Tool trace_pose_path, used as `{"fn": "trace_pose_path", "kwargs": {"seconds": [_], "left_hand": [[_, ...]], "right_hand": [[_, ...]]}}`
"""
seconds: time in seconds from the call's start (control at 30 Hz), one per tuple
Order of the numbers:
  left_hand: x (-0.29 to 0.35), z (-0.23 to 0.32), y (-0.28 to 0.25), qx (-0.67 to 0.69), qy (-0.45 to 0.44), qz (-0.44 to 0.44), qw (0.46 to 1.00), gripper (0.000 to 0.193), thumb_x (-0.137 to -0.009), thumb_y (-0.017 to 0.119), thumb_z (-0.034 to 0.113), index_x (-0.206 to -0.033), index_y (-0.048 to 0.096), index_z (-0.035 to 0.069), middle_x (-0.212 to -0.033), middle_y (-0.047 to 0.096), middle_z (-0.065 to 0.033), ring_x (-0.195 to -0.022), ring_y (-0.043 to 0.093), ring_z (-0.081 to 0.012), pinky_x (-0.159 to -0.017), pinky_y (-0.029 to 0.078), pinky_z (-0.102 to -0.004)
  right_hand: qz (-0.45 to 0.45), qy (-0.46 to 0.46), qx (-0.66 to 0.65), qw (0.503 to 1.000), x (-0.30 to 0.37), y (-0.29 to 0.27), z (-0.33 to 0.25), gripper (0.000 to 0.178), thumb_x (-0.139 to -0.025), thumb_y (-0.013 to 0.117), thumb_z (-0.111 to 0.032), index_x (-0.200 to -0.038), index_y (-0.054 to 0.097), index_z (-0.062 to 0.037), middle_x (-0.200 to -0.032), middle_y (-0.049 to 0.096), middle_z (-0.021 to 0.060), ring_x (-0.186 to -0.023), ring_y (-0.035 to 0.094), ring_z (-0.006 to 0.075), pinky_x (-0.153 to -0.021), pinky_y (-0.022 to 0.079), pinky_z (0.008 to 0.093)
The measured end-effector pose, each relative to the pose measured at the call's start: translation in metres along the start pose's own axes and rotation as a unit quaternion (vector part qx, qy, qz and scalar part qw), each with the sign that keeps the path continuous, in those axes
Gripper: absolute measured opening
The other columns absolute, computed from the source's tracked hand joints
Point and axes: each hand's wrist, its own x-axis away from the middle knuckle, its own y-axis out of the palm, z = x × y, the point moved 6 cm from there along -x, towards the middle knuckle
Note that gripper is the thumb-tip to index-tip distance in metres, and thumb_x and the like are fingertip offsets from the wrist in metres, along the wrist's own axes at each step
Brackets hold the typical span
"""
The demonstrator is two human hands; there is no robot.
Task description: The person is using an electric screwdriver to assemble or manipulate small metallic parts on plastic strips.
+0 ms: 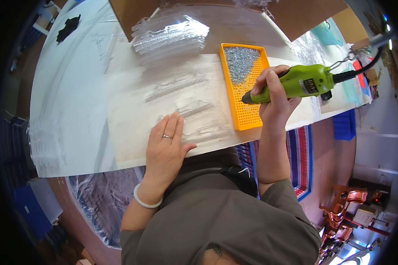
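My right hand (276, 90) is wrapped round a green electric screwdriver (303, 80), a black cable running from its back end. The screwdriver's dark tip points down over the bare, holed part of a yellow-orange screw tray (235, 115). Small silvery screws (240, 62) lie heaped at the tray's far end. My left hand (166, 141) lies flat on the pale board, fingers stretched out, a ring and a white bracelet on it. Its fingertips reach the left end of a clear plastic strip (195, 109). Similar strips lie behind (177, 86) and in front of it (208, 132).
A stack of clear plastic pieces (170, 37) stands at the back, beside a cardboard box (135, 17). More clear pieces (53, 145) lie at the table's left edge. A black cloth-like item (69, 28) rests far left. A blue bin (344, 125) sits beyond the right edge.
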Motion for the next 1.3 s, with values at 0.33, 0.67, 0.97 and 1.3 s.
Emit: {"fn": "trace_pose_path", "kwargs": {"seconds": [0.33, 0.67, 0.97, 1.3], "left_hand": [[-0.002, 0.003, 0.004, -0.008, -0.003, -0.007, 1.0, 0.063, -0.076, 0.073, 0.028, -0.129, 0.054, -0.002, -0.135, 0.053, -0.015, -0.123, 0.049, -0.0334, -0.102, 0.041, -0.0411], [-0.002, 0.006, 0.005, -0.019, 0.001, -0.007, 1.0, 0.064, -0.078, 0.071, 0.029, -0.13, 0.053, -0.003, -0.136, 0.052, -0.0159, -0.123, 0.048, -0.0343, -0.103, 0.04, -0.0415], [-0.001, 0.005, 0.007, -0.017, -0.001, -0.011, 1.0, 0.064, -0.079, 0.071, 0.029, -0.131, 0.052, -0.003, -0.137, 0.051, -0.0162, -0.124, 0.047, -0.0345, -0.103, 0.04, -0.0417], [0.002, 0.007, 0.004, -0.026, -0.015, -0.002, 1.0, 0.069, -0.076, 0.072, 0.032, -0.132, 0.051, -0.003, -0.139, 0.051, -0.0132, -0.123, 0.046, -0.035, -0.102, 0.038, -0.0435]], "right_hand": [[0.078, 0.032, 0.08, 0.993, 0.016, -0.037, 0.008, 0.004, -0.086, 0.059, 0.001, -0.087, 0.055, -0.0006, -0.072, 0.06, 0.009, -0.052, 0.057, 0.0133, -0.052, 0.048, 0.0243], [0.076, 0.054, 0.042, 0.995, 0.019, -0.043, 0.014, 0.01, -0.084, 0.064, 0.004, -0.087, 0.058, -0.0025, -0.074, 0.063, 0.0067, -0.058, 0.063, 0.0115, -0.055, 0.053, 0.0243], [0.062, 0.054, 0.052, 0.995, 0.02, -0.039, 0.015, 0.01, -0.084, 0.064, 0.005, -0.088, 0.057, -0.0023, -0.074, 0.062, 0.0064, -0.058, 0.063, 0.0114, -0.056, 0.053, 0.0241], [0.056, 0.073, 0.058, 0.994, 0.016, -0.038, 0.018, 0.008, -0.085, 0.061, 0.002, -0.089, 0.055, -0.0014, -0.071, 0.06, 0.0087, -0.052, 0.059, 0.0148, -0.051, 0.049, 0.0253]]}}
